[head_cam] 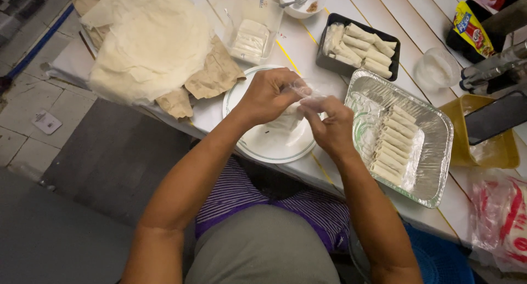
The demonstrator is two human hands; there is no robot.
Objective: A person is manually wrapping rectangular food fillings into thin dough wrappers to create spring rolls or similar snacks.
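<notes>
While both hands pinch one thin wrapper (293,111) over the white plate (263,144), left hand (269,94) and right hand (329,125) work near the foil tray (433,152), keeping finished rolls (392,144) within reach.

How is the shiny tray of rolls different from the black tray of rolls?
The foil tray is silver, crinkly and bigger; the black tray is dark, smooth and smaller. The foil tray's rolls sit in a neat row along one side, leaving bare foil, while the black tray's rolls nearly fill it. The foil tray lies nearer the right hand; the black tray sits farther back. Both hold pale wrapped rolls.
</notes>
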